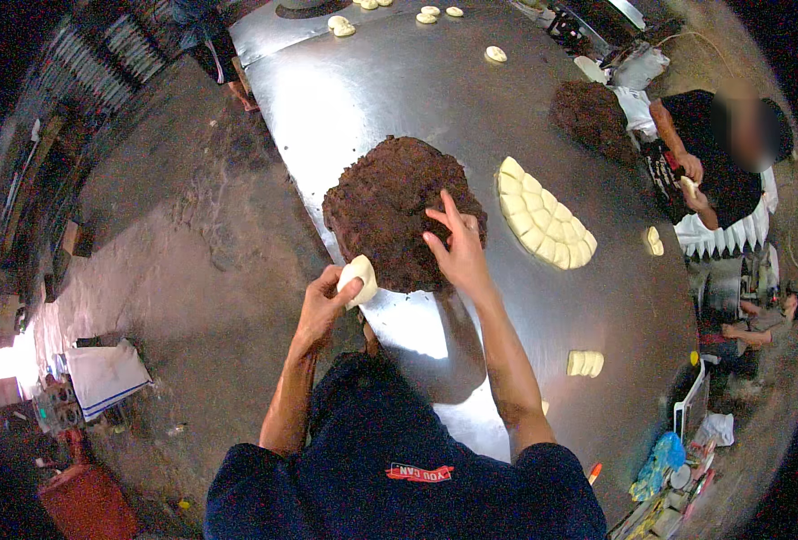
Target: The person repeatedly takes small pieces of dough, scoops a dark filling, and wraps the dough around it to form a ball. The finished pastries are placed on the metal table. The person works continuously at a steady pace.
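Between the thumb and fingers of my left hand [325,304] is a flattened piece of pale dough [358,278], at the near left edge of a big mound of dark brown filling [399,202]. My right hand [454,241] reaches over the right side of the mound, fingers spread and partly bent, with fingertips at its surface; whether they touch it I cannot tell. To the right, a fan-shaped group of pale dough pieces [544,216] lies on the metal table [534,324]. Nearer me on the right sits a small block of cut dough [585,363].
Across the table a person [702,162] holds a dough piece beside a second dark mound [588,121]. Several filled-looking dough rounds [496,54] lie at the far end. A blue plastic bag [661,466] and clutter stand at the lower right. Another person [767,331] is farther right.
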A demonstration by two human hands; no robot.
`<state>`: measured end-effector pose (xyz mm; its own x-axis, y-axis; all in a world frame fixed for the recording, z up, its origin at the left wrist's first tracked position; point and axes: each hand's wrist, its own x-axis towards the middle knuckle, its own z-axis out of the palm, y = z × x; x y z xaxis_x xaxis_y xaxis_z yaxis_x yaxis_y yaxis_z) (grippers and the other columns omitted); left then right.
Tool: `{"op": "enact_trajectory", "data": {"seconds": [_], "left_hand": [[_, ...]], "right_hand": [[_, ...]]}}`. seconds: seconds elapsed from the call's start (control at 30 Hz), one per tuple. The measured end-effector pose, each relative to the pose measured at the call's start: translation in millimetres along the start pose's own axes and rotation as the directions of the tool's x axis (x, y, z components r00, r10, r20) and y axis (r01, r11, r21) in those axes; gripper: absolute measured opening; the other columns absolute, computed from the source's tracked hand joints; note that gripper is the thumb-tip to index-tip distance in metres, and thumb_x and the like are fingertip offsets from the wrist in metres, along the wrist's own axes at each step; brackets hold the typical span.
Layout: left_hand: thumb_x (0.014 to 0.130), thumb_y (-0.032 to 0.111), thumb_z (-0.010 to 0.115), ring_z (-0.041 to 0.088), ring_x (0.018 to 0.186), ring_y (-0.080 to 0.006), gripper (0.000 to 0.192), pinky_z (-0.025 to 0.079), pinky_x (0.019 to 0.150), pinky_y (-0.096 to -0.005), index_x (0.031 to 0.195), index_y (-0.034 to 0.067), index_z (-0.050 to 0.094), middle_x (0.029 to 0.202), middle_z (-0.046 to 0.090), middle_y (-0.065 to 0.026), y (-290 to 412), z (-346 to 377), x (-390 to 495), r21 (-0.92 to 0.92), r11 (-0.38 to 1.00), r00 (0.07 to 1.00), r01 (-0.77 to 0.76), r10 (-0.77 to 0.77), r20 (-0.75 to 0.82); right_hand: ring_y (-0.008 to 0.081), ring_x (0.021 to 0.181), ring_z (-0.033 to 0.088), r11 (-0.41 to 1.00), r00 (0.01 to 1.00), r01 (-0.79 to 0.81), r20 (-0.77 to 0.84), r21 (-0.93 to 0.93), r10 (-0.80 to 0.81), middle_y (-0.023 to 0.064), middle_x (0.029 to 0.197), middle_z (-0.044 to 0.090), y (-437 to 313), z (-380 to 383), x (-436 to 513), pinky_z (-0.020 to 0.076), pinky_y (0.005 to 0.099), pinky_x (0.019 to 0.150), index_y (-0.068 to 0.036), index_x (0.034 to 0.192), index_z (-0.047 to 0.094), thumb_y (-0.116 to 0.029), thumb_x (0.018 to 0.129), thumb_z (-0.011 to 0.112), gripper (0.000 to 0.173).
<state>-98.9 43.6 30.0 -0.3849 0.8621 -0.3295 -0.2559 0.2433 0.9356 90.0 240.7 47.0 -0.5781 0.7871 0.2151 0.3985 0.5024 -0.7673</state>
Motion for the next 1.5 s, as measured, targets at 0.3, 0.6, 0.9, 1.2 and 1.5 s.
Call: {"op": "enact_trajectory", "data": {"seconds": [0.3,0.6,0.9,1.2,1.5], "left_hand": [[0.092,0.038,0.071,0.061,0.103,-0.0154,0.044,0.046,0.094,-0.033,0.119,0.003,0.068,0.107,0.068,-0.0017,9,5,19,0.1,0.995,0.997,-0.029,0.036,-0.065],[0.096,0.031,0.07,0.063,0.089,-0.0108,0.04,0.05,0.081,-0.026,0.115,-0.004,0.066,0.102,0.069,-0.0044,-8,26,37,-0.186,0.983,0.991,-0.012,-0.013,-0.134],[0.099,0.035,0.065,0.064,0.098,-0.0139,0.045,0.052,0.088,-0.0307,0.126,-0.002,0.061,0.114,0.067,-0.0064,-14,91,17,-0.418,0.898,0.985,0.138,-0.079,0.153],[0.099,0.028,0.067,0.062,0.101,-0.0121,0.038,0.051,0.09,-0.0286,0.124,0.0,0.062,0.111,0.065,-0.0039,-34,137,-49,-0.368,0.909,0.947,0.198,-0.081,0.311],[0.101,0.025,0.063,0.062,0.111,-0.0167,0.044,0.051,0.099,-0.0333,0.133,-0.005,0.055,0.123,0.064,-0.0082,-54,148,-101,-0.385,0.9,0.912,0.205,-0.033,0.408]], "right_hand": [[0.0457,0.118,0.054,0.97,0.972,-0.192,-0.166,-0.152,0.167,0.0233,0.12,0.069,3,65,40,0.0458,0.0477,0.1,0.01,0.153,0.015,-0.021,0.082,0.077,0.098],[0.0218,0.085,0.067,0.939,0.945,-0.323,-0.001,0.118,0.326,0.0142,0.1,0.074,19,32,41,0.0528,0.0326,0.082,0.009,0.149,0.033,-0.015,0.081,0.081,0.086],[0.0308,0.134,0.045,0.992,0.996,0.092,-0.001,-0.089,-0.092,0.0161,0.141,0.058,-45,-12,-90,0.0325,0.0434,0.112,-0.002,0.158,0.019,-0.015,0.097,0.058,0.074],[0.0338,0.138,0.038,0.983,0.999,0.002,-0.048,-0.184,-0.011,0.0025,0.147,0.055,-70,-78,-203,0.0246,0.0517,0.115,-0.004,0.157,0.024,-0.021,0.101,0.051,0.065],[0.0272,0.135,0.04,0.997,0.997,-0.071,0.029,0.008,0.071,0.0046,0.144,0.058,-55,-76,-255,0.023,0.0434,0.118,-0.005,0.156,0.03,-0.019,0.097,0.062,0.069]]}}
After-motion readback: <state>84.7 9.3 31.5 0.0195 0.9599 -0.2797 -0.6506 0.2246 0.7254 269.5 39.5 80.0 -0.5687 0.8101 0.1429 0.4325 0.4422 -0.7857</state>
